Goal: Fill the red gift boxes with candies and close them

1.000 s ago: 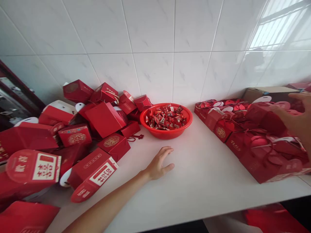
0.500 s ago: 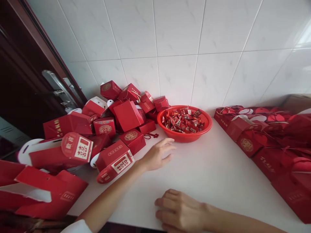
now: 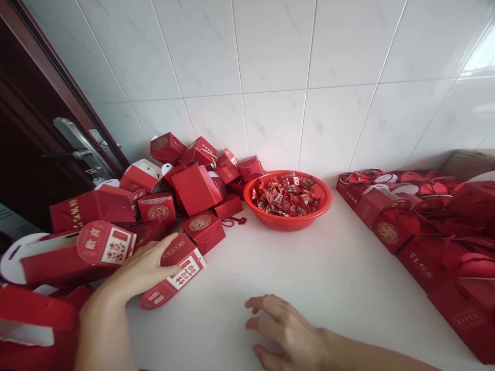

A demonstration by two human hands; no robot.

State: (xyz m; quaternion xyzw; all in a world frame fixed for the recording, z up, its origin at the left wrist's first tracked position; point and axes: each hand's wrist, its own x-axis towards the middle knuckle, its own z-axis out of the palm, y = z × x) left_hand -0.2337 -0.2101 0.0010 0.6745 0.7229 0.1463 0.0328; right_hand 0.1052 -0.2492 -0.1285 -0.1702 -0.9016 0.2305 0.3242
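Note:
My left hand (image 3: 149, 268) lies over the near red box (image 3: 185, 275), which has a white label with gold-red characters. Its thumb rests along the label side, and its other fingers reach over the back, partly hidden, so the hand grasps the box. My right hand (image 3: 278, 327) hovers low at the table's near middle, fingers apart and slightly curled, with nothing in it. A red plastic basket (image 3: 288, 222) filled with wrapped candies (image 3: 290, 196) stands by the wall.
Red boxes (image 3: 197, 190) are piled at the left beside a dark door (image 3: 34, 103) with a metal handle (image 3: 79, 144). Rows of red boxes (image 3: 421, 263) stand at the right on the white table (image 3: 348, 278). Behind is a tiled wall (image 3: 270, 56).
My left hand has moved left from the table's middle onto the near red box. My right hand's fingers have spread a little. The view has shifted slightly.

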